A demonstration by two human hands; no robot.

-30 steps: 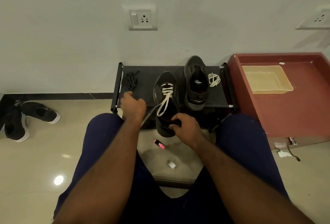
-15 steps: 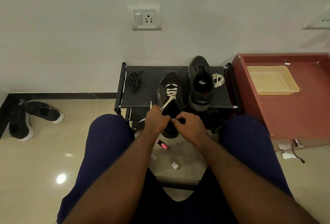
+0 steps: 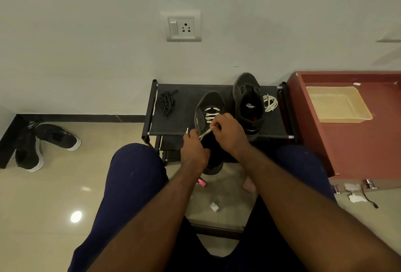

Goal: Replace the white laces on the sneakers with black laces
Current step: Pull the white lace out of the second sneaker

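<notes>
Here, a black sneaker (image 3: 209, 103) lies at the centre of the view. Its toe points to 12 o'clock on the top shelf of a low black shoe rack (image 3: 173, 124), and its heel hangs over the rack's near edge. A white lace (image 3: 211, 115) crosses the eyelets nearest the toe. The person's right hand (image 3: 230, 134), reaching in from 5 o'clock, pinches this lace over the tongue between thumb and fingertips. The left hand (image 3: 194, 149), reaching in from 7 o'clock, is curled around a loose strand of the same lace. The strand's white tip sticks up above the knuckles, and the strand runs straight between the two hands.

At 1 o'clock, just beside the first sneaker, a second black sneaker (image 3: 248, 102) stands on the rack. A coil of white lace (image 3: 270, 103) lies touching its 3 o'clock side. At 10 o'clock, near the rack's left end, sits a bundle of black lace (image 3: 166, 102).

On the tiled floor at 6 o'clock are a small pink object (image 3: 201, 182) and a white scrap (image 3: 214, 206), between the person's knees in dark blue trousers (image 3: 130, 185). Far off at 9 o'clock, a pair of black shoes (image 3: 43, 141) lies by the wall. At 3 o'clock stands a red cabinet (image 3: 358, 152) carrying a beige tray (image 3: 338, 104). At 12 o'clock, a wall socket (image 3: 184, 26) is set high on the wall.
</notes>
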